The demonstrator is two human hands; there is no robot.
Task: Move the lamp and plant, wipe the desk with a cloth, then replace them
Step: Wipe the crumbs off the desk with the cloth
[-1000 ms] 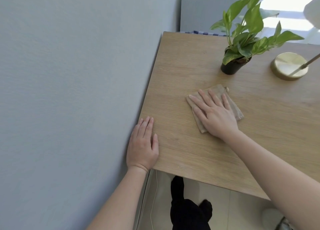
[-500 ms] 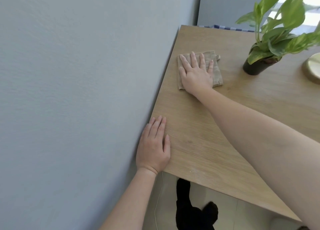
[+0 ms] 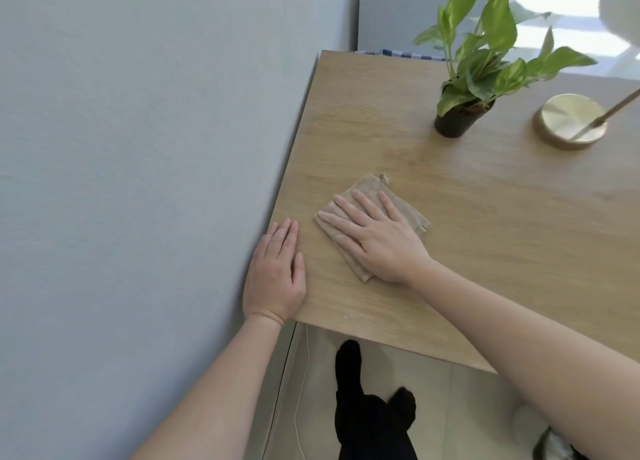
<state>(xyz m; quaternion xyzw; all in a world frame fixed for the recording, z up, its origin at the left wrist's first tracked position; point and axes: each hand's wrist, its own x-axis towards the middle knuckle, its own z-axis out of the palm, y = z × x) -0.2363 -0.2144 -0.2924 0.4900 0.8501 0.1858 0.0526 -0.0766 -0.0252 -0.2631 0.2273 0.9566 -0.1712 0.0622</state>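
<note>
From the head camera, I saw the right hand [image 3: 381,241] back near the front of the desk [image 3: 502,252]. It lay flat on the folded cloth [image 3: 369,188], fingers straight and slightly spread, pressing it down rather than gripping it. Half a second before, that hand and the cloth had been out at the far end of the desk, close to the wall [image 3: 138,182]. A second before, they had been about where they were now. I took that as one full stroke out and back along the left strip.

The left hand [image 3: 277,276] had not shifted. It stayed palm down on the near left corner, fingers straight and together, its outer edge against the wall, and the cloth had stopped just beside it.

The plant [image 3: 457,120] and the lamp [image 3: 569,120] stood on the right part of the desk, near each other and well apart from the cloth. I judged the wiping to be still under way. The wood around the pot and the brass base was apparently not yet covered, and neither had yet been put back.
</note>
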